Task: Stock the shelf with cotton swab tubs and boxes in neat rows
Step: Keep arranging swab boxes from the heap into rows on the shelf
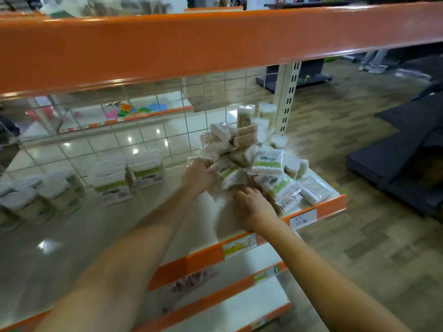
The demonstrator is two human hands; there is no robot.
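A loose heap of cotton swab packs (pixel 266 161) lies at the right end of the white shelf (pixel 84 231). My left hand (pixel 197 179) reaches into the heap's left side and grips a pack with a green label (pixel 226 172). My right hand (pixel 251 206) rests against the heap's front, fingers curled on the packs there; blur hides the exact grip. Round swab tubs (pixel 255 115) stand behind the heap. Two swab boxes (pixel 129 176) stand in a row at mid-shelf, and several round tubs (pixel 43 195) stand at the left.
An orange shelf beam (pixel 215 44) crosses overhead. A wire grid back panel (pixel 148 130) closes the rear, and a perforated upright post (pixel 287 97) stands at the right end. The orange front edge (pixel 330 207) carries price labels. Lower shelves (pixel 239 279) sit below.
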